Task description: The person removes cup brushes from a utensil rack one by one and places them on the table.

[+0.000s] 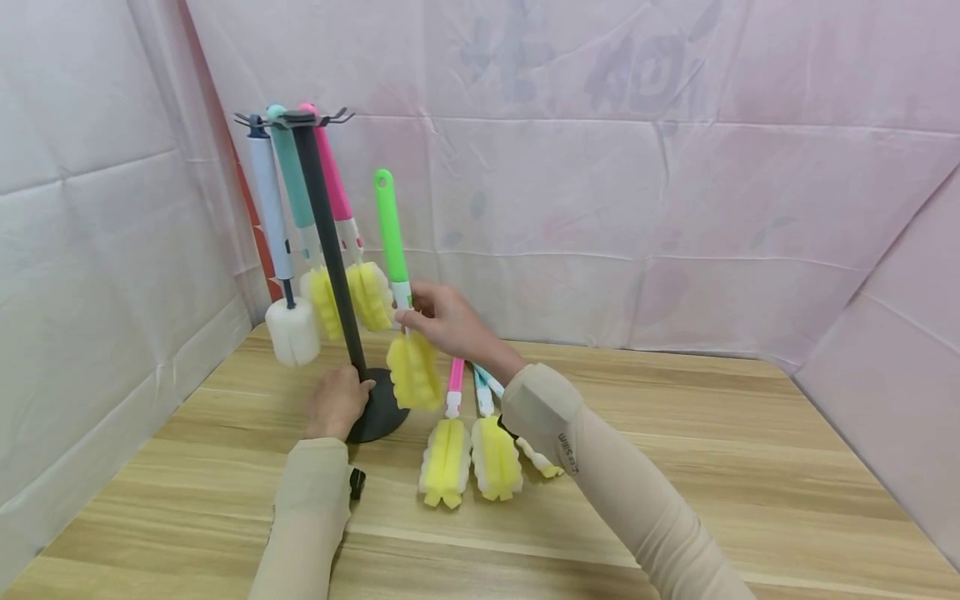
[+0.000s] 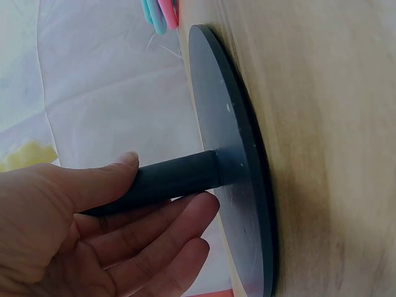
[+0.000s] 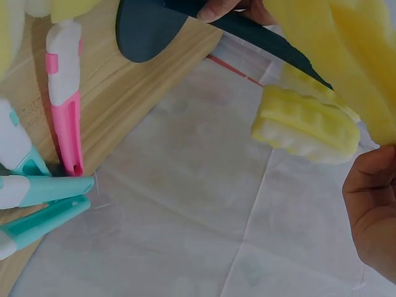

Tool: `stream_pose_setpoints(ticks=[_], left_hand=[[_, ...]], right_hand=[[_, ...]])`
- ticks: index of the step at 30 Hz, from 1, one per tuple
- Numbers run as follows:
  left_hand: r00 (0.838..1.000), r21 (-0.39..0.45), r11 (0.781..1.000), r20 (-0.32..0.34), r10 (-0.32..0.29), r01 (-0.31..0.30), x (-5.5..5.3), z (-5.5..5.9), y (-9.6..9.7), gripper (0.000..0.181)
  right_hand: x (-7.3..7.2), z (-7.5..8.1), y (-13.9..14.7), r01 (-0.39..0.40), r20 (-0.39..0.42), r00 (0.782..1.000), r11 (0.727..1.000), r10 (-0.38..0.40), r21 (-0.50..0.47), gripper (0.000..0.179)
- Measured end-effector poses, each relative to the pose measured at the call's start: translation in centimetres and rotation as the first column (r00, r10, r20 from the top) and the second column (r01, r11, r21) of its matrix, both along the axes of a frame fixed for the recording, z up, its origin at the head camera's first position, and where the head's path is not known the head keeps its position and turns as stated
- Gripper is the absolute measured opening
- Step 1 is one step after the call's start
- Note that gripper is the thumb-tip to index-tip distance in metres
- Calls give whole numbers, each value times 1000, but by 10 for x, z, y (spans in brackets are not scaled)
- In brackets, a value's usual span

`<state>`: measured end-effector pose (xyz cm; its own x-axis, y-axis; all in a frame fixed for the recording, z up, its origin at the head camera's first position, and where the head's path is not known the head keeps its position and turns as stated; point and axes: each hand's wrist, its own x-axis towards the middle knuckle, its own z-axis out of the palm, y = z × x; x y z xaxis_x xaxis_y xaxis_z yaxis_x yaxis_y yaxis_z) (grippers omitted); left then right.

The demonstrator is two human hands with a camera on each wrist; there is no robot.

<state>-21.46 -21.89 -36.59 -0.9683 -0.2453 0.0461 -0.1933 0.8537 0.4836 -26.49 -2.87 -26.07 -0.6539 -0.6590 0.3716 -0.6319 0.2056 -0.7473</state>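
Observation:
My right hand (image 1: 450, 321) pinches a sponge cup brush with a green handle (image 1: 389, 225) at the white neck below the handle. Its handle points up and its yellow sponge hangs down, in the air right of the black rack stand (image 1: 327, 225). My left hand (image 1: 332, 403) grips the stand's pole low down, thumb on one side and fingers on the other, just above the round base (image 2: 216, 99). From the rack's hooks hang a pale blue brush with a white sponge (image 1: 293, 332), a teal-handled brush (image 1: 293, 179) and a pink-handled brush (image 1: 334, 179).
Right of the base, a pink-handled brush (image 1: 446, 462) and teal-handled brushes (image 1: 497, 458) lie on the wooden table (image 1: 675, 467), partly behind my right forearm. White printed cloth (image 1: 562, 183) hangs behind the table and at both sides.

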Motion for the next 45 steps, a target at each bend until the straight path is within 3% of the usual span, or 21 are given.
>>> stream_pose_setpoints(ticks=[15, 37, 45], left_hand=[[1000, 10, 1000, 18, 20, -20, -2, 0, 0, 30], [1000, 11, 1000, -1, 10, -10, -1, -1, 0, 29], [1000, 10, 1000, 4, 10, -10, -1, 0, 0, 29]], right_hand=[[-9, -5, 17, 31, 63, 998, 999, -30, -16, 14], [-21, -9, 45, 78, 12, 997, 996, -78, 39, 13], [-28, -13, 55, 133, -23, 991, 989, -132, 61, 11]])
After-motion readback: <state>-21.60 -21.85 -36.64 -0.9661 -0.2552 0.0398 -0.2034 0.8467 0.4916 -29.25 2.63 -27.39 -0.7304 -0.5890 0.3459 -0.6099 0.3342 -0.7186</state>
